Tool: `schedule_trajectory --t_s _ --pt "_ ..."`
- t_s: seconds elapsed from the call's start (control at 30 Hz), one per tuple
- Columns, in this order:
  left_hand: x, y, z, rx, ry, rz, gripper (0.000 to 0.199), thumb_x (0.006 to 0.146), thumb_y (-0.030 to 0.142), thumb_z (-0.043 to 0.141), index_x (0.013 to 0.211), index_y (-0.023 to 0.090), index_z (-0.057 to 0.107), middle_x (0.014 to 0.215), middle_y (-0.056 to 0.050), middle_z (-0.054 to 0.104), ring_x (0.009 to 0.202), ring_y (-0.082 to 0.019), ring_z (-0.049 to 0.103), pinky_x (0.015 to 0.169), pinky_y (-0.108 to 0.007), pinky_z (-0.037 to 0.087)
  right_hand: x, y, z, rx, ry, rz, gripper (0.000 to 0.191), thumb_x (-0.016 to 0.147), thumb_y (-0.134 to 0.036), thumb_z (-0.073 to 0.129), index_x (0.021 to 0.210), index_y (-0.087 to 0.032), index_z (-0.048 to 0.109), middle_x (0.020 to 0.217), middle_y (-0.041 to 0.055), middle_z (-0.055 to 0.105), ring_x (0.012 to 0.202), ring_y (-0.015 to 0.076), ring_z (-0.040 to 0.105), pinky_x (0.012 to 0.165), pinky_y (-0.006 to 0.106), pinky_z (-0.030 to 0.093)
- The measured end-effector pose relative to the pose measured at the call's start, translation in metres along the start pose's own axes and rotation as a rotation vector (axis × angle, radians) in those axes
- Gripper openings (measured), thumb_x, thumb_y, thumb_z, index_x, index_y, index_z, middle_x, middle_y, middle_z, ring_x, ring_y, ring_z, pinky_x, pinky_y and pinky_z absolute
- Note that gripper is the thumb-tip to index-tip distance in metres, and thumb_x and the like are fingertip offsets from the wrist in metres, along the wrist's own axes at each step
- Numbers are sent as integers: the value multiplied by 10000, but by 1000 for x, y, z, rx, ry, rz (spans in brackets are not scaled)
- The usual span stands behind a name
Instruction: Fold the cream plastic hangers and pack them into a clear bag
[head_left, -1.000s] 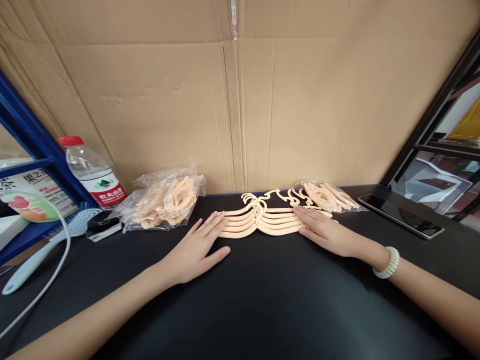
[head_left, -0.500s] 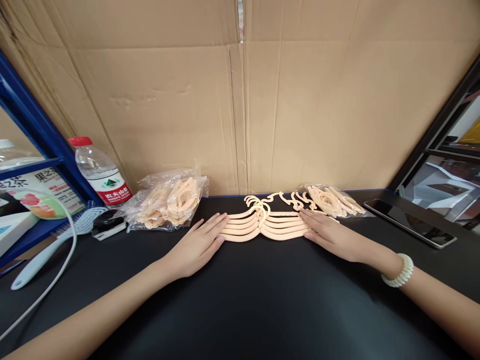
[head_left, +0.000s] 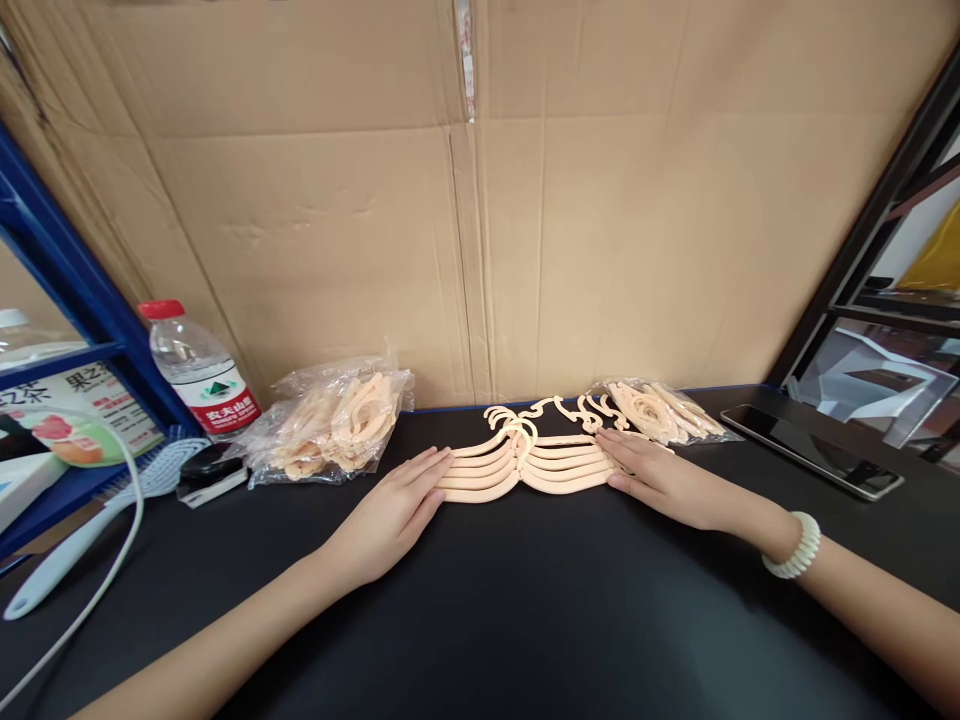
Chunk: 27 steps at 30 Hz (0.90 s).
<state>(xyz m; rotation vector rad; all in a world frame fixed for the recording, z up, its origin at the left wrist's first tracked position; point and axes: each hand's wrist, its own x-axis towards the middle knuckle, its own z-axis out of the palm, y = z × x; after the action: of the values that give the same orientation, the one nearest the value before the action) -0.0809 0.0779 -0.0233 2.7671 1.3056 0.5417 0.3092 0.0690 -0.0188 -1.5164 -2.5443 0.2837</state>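
Note:
Several peach-coloured clothes hangers (head_left: pixel 484 478) lie nested in a row on the black table, their hooks bunched together at the middle. My left hand (head_left: pixel 397 505) rests flat with fingers stretched out against the hangers' left ends. On the opposite side, my right hand (head_left: pixel 660 475) is likewise flat, its fingertips touching the right ends. Neither hand is wrapped round anything. Behind the row, some small loose peach hook pieces (head_left: pixel 592 410) lie near my right fingers. A pale beaded bracelet (head_left: pixel 797 545) circles my right wrist.
Clear plastic bags of peach pieces sit at back left (head_left: pixel 330 425) and back right (head_left: pixel 664 410). A phone (head_left: pixel 810 450) lies on the right. Leftward stand a red-capped bottle (head_left: pixel 199 370), a hairbrush (head_left: pixel 90 540) and a white cable (head_left: pixel 112 590). Cardboard (head_left: pixel 322 220) walls the back.
The camera view has tilted slightly up, so everything sits a little lower in the picture. Both hands stay against the ends of the hangers.

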Motion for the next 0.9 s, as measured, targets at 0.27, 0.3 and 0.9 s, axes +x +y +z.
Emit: schedule_trajectory --t_s 0.27,0.3,0.9 --pt "-3 1 -2 -51 97 -39 481 1015 354 326 1454 182 420 1495 -71 434 1387 -231 394 1147 -428 359 2 5 -3 50 83 -17 718 970 -590 298 1507 -116 350 1572 134 298 1448 318 276 1188 508 259" --pt "-3 1 -3 -51 115 -41 479 1014 354 324 1450 184 424 1488 -74 444 1380 -233 407 1142 -431 370 2 6 -5 46 120 -20 704 971 -582 296 1501 -123 363 1563 136 320 1441 323 292 1181 517 270" --pt "-6 9 -7 14 213 159 374 996 272 415 1366 222 442 1368 -95 546 1303 -251 481 1084 -408 445 67 17 -82 -165 211 96 320 922 -330 449 1008 -191 724 935 72 744 830 210 674 718 287 481"
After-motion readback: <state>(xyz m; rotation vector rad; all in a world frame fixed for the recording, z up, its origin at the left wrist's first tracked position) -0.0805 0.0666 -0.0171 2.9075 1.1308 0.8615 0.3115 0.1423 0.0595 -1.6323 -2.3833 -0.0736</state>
